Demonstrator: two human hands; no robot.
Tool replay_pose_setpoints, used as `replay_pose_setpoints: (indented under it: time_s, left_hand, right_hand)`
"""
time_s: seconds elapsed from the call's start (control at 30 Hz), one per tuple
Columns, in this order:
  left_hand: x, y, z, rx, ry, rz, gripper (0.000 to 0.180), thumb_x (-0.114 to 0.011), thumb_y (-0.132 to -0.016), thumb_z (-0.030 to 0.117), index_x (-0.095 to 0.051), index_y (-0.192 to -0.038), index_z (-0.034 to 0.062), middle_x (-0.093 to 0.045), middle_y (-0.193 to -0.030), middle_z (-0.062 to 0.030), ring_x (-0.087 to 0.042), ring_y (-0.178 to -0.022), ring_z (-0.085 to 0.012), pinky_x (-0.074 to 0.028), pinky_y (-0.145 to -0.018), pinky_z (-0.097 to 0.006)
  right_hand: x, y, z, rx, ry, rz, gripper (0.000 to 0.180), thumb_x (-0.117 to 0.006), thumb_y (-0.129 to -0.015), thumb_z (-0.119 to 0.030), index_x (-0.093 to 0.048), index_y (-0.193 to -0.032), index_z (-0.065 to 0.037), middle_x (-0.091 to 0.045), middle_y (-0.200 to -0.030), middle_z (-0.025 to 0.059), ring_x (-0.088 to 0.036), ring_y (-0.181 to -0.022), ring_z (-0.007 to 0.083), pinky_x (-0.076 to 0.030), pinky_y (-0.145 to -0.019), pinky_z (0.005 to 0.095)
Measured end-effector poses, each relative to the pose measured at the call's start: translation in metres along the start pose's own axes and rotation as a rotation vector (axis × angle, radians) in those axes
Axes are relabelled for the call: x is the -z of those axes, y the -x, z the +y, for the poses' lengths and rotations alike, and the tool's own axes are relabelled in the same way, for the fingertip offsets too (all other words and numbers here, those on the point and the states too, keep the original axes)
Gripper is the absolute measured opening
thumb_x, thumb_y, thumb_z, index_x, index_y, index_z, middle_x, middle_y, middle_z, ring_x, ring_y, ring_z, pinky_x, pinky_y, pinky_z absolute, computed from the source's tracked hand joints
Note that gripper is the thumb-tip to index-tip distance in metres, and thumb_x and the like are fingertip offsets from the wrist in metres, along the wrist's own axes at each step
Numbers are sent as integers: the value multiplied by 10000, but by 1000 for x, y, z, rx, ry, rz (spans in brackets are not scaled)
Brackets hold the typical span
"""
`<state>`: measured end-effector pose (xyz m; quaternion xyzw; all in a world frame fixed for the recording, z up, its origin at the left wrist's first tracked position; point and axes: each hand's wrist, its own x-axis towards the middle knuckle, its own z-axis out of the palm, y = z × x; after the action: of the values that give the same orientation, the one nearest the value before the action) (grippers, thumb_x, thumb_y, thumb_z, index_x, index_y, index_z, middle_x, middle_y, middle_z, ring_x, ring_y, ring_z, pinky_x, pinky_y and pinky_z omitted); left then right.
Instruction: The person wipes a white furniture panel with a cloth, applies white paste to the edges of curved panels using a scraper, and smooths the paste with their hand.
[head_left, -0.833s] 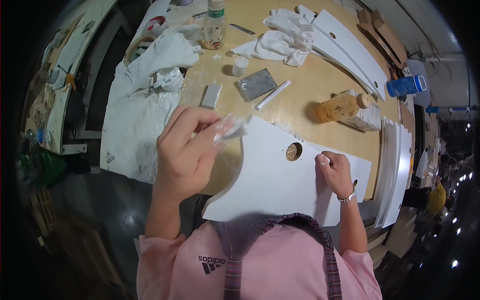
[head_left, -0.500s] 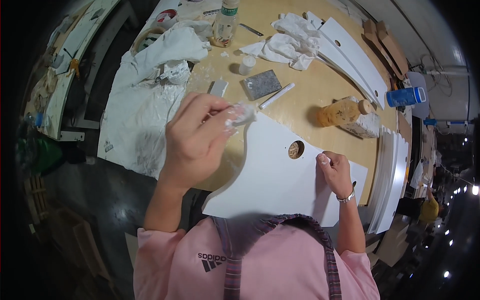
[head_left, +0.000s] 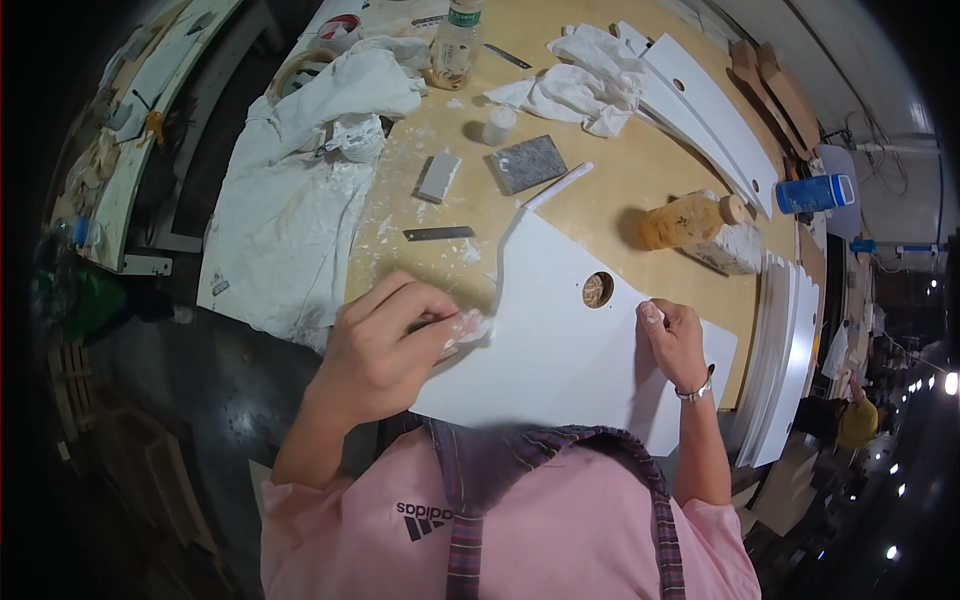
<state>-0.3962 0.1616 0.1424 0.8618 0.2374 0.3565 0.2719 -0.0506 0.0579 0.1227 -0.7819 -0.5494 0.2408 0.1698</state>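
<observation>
Overhead, the left hand (head_left: 385, 345) pinches a small white rag (head_left: 470, 325) against the left edge of a flat white panel (head_left: 560, 350) on the wooden table (head_left: 640, 190). The right hand (head_left: 675, 340), fingers curled, presses the panel's right side.

Smooth matt white panel (head_left: 560, 340) on dusty pale wooden tabletop (head_left: 620, 190); crumpled white cloth (head_left: 290, 190).

A round pale wooden table (head_left: 640, 190) stands on a dark, glossy floor (head_left: 200, 400). A white cloth (head_left: 290, 210) hangs over the table's left edge. White panels (head_left: 790, 350) are stacked at its right rim. Far right, the room is dim with small bright lights (head_left: 948, 383). At left stands a cluttered bench (head_left: 120, 170).
</observation>
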Motion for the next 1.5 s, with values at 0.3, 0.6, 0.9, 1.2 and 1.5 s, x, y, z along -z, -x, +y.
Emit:
replay_pose_setpoints:
  time_s: [0.3,0.6,0.9,1.2,1.5]
  left_hand:
    - [-13,-29,-8,-82,-87,210,217,-650,-686,-25,-704,-891,21,-588,-812,-81,-575,-746,-247,-480,-579,-323]
    - [16,-12,3,26,-26,14,220,-646,-668,-16,-697,-880,16,-619,-844,-115,-598,-757,-294,-484,-633,-373]
    - [36,12,-8,114,-27,-204,206,-640,-768,33,-693,-967,42,-610,-900,-77,-594,-823,-268,-496,-688,-359]
    - [-25,-2,-5,272,758,446,330,-626,-830,-53,-635,-1159,-27,-598,-1042,-99,-585,-959,-175,-469,-831,-272]
    - [-38,13,5,319,728,526,388,-641,-831,-50,-604,-1216,-11,-572,-1184,-117,-570,-1092,-199,-457,-921,-284]
  right_hand:
    - [-3,3,0,-23,5,-33,510,-552,-895,-469,-609,-701,-1,-386,-467,116,-377,-433,210,-352,-484,365]
    - [6,8,3,-49,38,17,486,-547,-893,-424,-568,-692,18,-446,-525,162,-419,-481,267,-361,-515,391]
    - [-3,6,23,-47,-63,74,458,-516,-929,-287,-400,-651,58,-309,-542,122,-304,-540,176,-295,-510,403]
    - [-8,-1,34,-81,-243,58,459,-476,-989,-259,-261,-642,-51,-250,-589,-32,-221,-577,92,-177,-501,336]
    - [1,-7,33,-21,-245,27,471,-479,-995,-284,-267,-633,-71,-243,-589,-48,-219,-574,83,-172,-498,320]
